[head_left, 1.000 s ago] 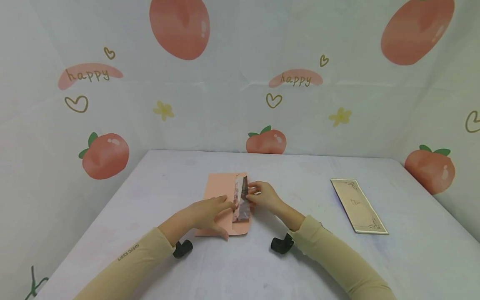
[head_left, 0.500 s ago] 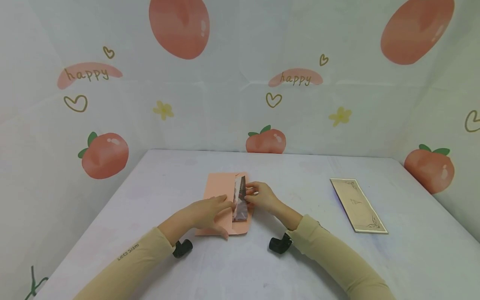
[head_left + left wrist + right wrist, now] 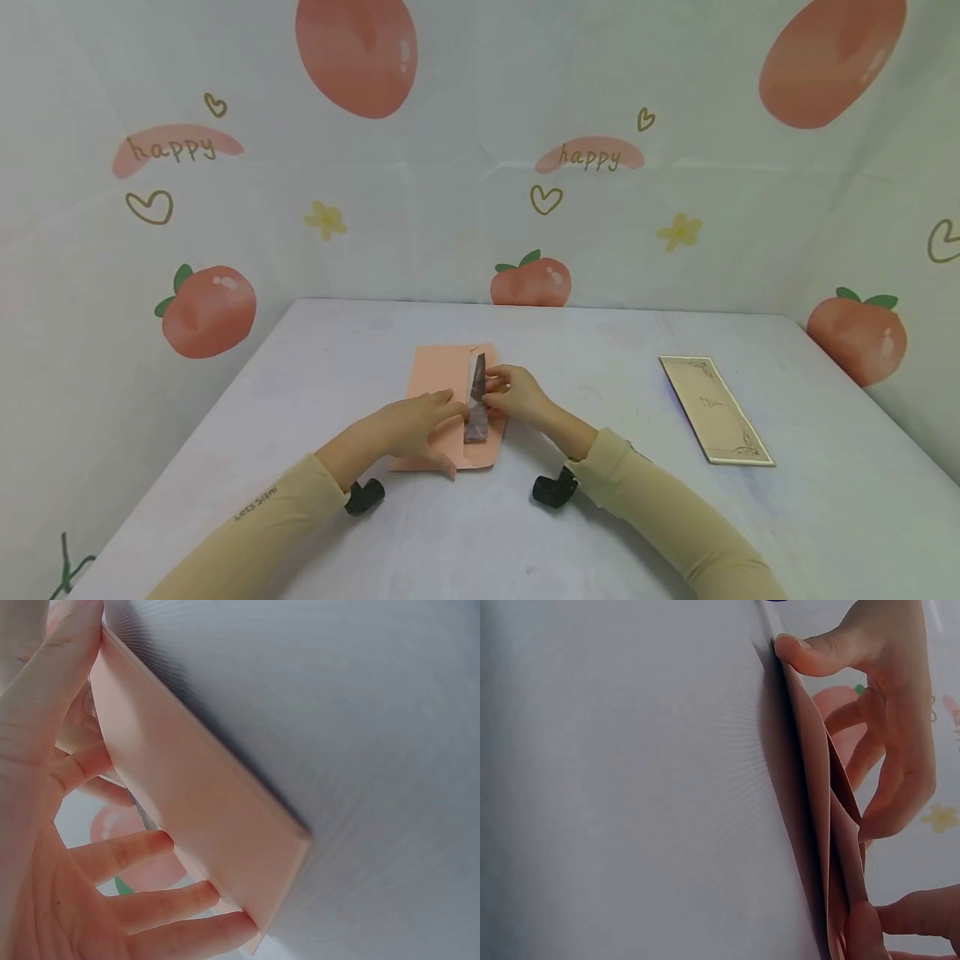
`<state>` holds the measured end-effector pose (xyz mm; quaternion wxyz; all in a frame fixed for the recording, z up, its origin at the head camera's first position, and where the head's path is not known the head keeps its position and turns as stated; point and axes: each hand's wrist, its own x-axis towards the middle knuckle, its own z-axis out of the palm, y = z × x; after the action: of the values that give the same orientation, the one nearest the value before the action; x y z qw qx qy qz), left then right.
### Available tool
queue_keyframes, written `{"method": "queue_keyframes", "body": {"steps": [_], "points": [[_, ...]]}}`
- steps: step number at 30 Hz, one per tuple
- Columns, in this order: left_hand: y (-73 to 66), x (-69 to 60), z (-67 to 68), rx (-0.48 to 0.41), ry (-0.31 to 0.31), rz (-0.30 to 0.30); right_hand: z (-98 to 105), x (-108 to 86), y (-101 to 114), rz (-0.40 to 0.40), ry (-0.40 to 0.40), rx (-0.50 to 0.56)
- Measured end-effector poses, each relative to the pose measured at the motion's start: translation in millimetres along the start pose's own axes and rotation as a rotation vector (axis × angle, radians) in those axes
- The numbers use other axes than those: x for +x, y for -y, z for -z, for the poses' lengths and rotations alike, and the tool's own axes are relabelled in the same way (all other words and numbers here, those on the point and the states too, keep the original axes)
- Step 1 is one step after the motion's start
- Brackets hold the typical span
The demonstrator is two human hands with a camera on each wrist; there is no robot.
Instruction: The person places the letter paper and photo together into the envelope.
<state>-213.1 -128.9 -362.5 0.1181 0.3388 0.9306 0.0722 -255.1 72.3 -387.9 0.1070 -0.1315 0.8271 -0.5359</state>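
Observation:
A peach-pink paper envelope (image 3: 433, 367) lies on the table with its opening to the right. Partly inside it is a printed photo (image 3: 477, 423), dark on its visible part. My left hand (image 3: 412, 425) rests across the envelope, thumb and fingers spread; in the left wrist view its fingertips touch the envelope's edge (image 3: 195, 780). At the opening, my right hand (image 3: 522, 396) pinches the photo's right edge between thumb and fingers. The right wrist view shows the envelope's layers (image 3: 810, 765) standing slightly apart, with the left hand (image 3: 900, 712) over them. The photo's left part is hidden inside.
A cream card with a gold border (image 3: 716, 410) lies alone on the right of the white table (image 3: 480, 550). Black wrist-worn devices (image 3: 365, 497) sit under both forearms. A white cloth backdrop (image 3: 435, 208) with printed peaches hangs behind the table.
My right hand has moved left with the photo, and a narrower strip of it now shows outside the envelope. The left hand and the envelope have stayed in place.

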Motion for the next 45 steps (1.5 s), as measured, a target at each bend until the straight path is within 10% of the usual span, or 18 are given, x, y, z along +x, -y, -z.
{"method": "queue_keyframes", "body": {"steps": [45], "points": [[-0.8, -1.0, 0.9, -0.011, -0.001, -0.005, -13.2, 3.5, 5.9, 0.013, 0.008, -0.048]]}}
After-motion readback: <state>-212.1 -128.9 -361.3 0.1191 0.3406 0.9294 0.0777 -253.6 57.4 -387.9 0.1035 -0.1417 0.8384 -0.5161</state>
